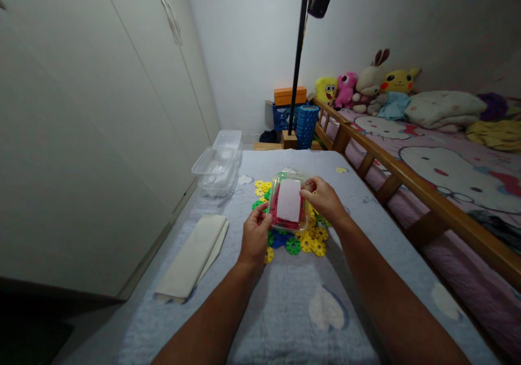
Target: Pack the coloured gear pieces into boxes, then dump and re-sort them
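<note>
A small clear plastic box (288,227) holds red pieces, with a white paper slip (289,200) lying on top of them. It rests over a scatter of yellow, green and blue flower-shaped plastic pieces (306,242) on a pale blue quilt (285,300). My left hand (255,237) grips the box's near left corner, fingers curled. My right hand (323,197) pinches the right edge of the box beside the slip.
Empty clear plastic containers (218,167) stand at the quilt's far left. A folded white cloth (193,256) lies at the left. White wardrobe doors (101,109) line the left side. A wooden bed rail (407,177), plush toys (366,85) and a black pole (298,55) are to the right and back.
</note>
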Demonstrator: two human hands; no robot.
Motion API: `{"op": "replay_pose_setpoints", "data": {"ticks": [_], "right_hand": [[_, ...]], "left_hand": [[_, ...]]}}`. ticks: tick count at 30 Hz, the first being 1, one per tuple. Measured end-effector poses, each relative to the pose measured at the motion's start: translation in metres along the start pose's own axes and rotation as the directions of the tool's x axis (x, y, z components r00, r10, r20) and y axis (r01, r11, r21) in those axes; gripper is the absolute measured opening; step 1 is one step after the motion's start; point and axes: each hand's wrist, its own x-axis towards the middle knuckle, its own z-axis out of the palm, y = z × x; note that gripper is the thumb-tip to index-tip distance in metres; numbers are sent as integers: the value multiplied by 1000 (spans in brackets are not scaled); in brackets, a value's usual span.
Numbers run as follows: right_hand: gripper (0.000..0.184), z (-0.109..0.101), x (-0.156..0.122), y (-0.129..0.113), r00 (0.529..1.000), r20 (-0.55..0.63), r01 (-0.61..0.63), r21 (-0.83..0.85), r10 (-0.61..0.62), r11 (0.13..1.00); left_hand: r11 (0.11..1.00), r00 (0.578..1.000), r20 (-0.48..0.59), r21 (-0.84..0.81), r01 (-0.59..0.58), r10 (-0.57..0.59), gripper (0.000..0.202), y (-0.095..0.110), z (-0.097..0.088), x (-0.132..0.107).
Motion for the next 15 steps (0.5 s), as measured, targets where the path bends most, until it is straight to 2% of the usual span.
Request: {"op": "replay_pose_setpoints", "data": {"ticks": [7,11,15], "right_hand": [[15,-4,-14,-1,1000,4,-8,-55,9,998],[12,-7,-13,-3,999,-33,-31,-109,28,994],[11,-6,-12,-4,999,-15,-38,-9,38,999]], "left_hand": [[996,999,17,-72,44,-43,55,-6,0,4],[994,998,48,-102,50,-45,51,0,2,2],[988,997,46,-137,71,-65,47,10,6,-4]]}}
